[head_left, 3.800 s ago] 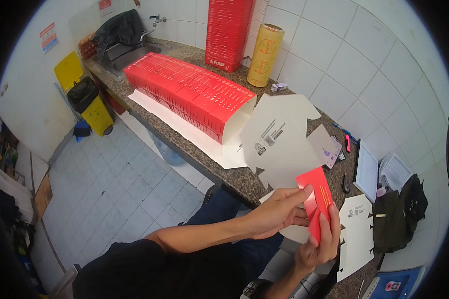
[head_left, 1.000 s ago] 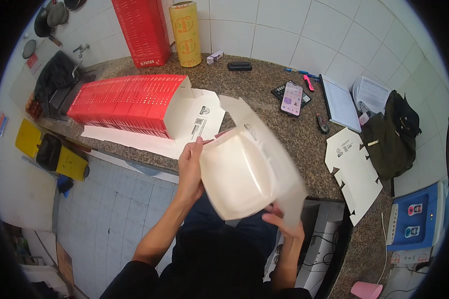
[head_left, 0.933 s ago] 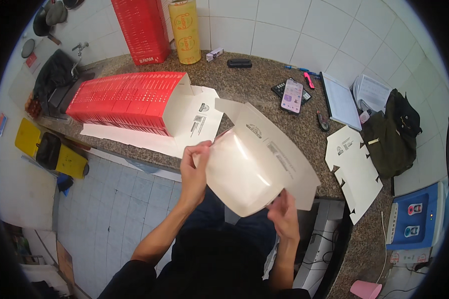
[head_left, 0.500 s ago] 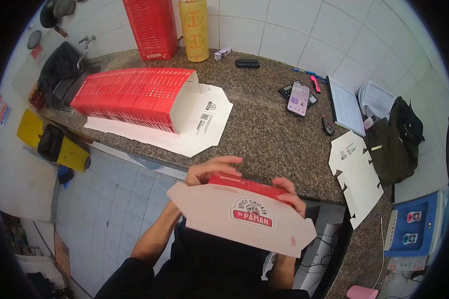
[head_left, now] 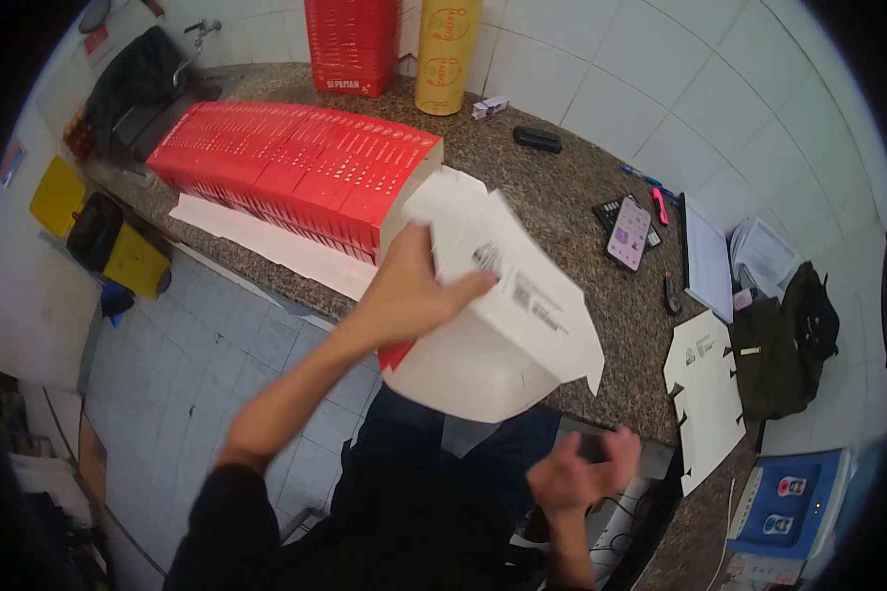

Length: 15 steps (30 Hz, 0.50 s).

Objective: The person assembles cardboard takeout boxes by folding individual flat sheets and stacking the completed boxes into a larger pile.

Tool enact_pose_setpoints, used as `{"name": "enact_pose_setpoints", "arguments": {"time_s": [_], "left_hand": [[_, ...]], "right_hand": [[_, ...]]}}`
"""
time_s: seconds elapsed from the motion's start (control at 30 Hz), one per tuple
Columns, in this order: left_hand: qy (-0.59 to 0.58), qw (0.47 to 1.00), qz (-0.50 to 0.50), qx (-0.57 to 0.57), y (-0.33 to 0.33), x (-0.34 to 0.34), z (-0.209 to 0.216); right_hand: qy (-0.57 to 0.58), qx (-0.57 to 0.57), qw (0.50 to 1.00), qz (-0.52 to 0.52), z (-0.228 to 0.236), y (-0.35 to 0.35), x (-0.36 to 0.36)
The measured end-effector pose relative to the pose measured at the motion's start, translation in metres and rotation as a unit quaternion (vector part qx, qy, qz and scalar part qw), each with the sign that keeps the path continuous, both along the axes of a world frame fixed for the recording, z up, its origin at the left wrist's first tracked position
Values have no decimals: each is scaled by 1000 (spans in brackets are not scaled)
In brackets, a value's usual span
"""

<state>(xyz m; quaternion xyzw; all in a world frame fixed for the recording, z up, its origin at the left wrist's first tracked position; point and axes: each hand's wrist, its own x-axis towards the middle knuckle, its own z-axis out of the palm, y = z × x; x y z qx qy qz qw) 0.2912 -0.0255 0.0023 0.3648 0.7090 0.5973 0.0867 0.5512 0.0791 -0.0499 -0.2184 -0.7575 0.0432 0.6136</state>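
My left hand (head_left: 414, 291) grips a partly folded food carton (head_left: 488, 355), its white inside and printed flap facing up and a bit of red outside showing by my wrist. It is tilted over the counter's front edge, beside the near end of a long row of nested red cartons (head_left: 296, 172). That row lies on a white cardboard sheet (head_left: 266, 243). Lower right, my right hand (head_left: 583, 473) is apart from the carton, empty, fingers spread and slightly blurred. A flat white carton blank (head_left: 710, 404) rests on the counter's right arm.
At the back stand a red carton stack (head_left: 353, 49) and a yellow roll (head_left: 447, 59). A phone (head_left: 628, 236), a cutter (head_left: 671, 294), a notebook (head_left: 708, 256) and a dark green bag (head_left: 784, 345) lie to the right. A blue water dispenser (head_left: 793, 502) stands lower right.
The carton has turned from its printed outside to its white inside and moved up toward the row. My right hand has let go of it and dropped lower. The view has shifted.
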Motion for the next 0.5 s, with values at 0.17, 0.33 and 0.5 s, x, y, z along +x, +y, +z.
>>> {"name": "enact_pose_setpoints", "arguments": {"time_s": [0.17,0.33,0.5], "left_hand": [[-247,946,-133,-160,59,-52,55],[-51,985,-159,-48,88,-133,59],[253,880,-133,-378,40,-314,-3]], "right_hand": [[-450,216,838,220,33,23,-52],[-492,34,772,402,42,52,-107],[-321,-19,832,451,30,29,-186]]}}
